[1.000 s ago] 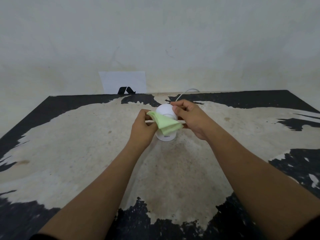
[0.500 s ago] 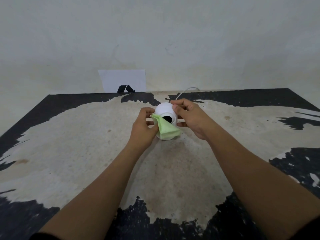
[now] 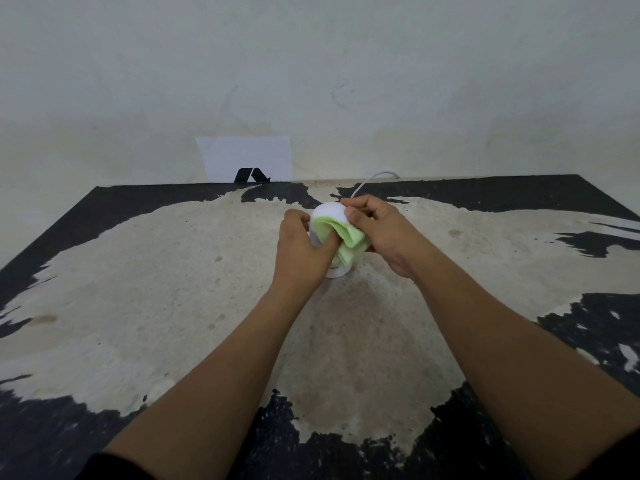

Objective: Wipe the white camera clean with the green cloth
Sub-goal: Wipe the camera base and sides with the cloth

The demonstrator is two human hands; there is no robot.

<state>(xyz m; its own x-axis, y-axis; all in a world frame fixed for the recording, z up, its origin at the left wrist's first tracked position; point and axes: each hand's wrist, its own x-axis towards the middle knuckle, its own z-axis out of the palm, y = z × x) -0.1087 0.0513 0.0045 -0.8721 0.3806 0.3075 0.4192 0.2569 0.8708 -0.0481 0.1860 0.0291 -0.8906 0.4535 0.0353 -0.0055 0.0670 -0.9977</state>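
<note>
A round white camera (image 3: pixel 328 212) stands on the worn table (image 3: pixel 173 271), a little past its middle. A folded green cloth (image 3: pixel 348 239) lies pressed over the camera's front and hides its lens. My left hand (image 3: pixel 300 249) pushes the cloth against the camera with the thumb, fingers curled round the left side. My right hand (image 3: pixel 379 230) grips the camera's top and right side, touching the cloth's edge. Only the white dome and a bit of the base (image 3: pixel 336 271) show.
A white cable (image 3: pixel 372 178) runs from behind the camera to the wall. A white sheet with a black mark (image 3: pixel 247 161) leans on the wall at the table's far edge. The tabletop is black with a large peeled beige patch.
The cloth has moved up and across the camera's front, covering the dark lens that showed half a second ago. My left hand has shifted right, over the cloth.
</note>
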